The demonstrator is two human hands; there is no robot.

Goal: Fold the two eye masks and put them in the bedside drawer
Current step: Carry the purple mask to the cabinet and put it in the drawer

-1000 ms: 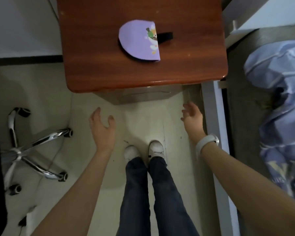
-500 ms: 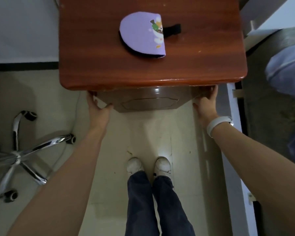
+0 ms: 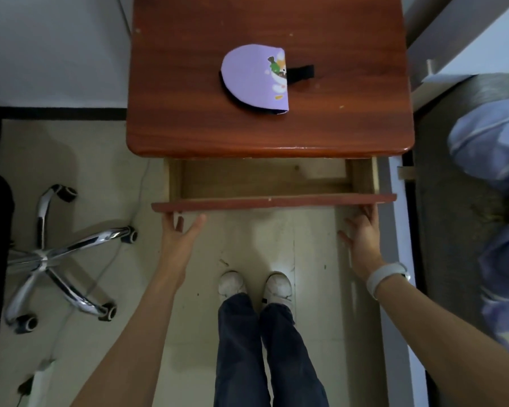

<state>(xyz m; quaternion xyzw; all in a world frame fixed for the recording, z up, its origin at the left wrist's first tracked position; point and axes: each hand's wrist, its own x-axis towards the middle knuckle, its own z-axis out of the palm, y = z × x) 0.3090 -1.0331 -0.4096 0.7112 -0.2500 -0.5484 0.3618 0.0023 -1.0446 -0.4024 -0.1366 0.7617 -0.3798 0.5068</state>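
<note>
Chrome chair legs point(image 3: 56, 254) sprawl left of the left hand point(image 3: 178, 233), whose spread fingers hook under the drawer front point(image 3: 274, 201); the right hand point(image 3: 362, 233) does likewise (neither clenched). Above both, a folded purple eye mask point(image 3: 253, 79) lies on the bedside table point(image 3: 188, 113).
</note>
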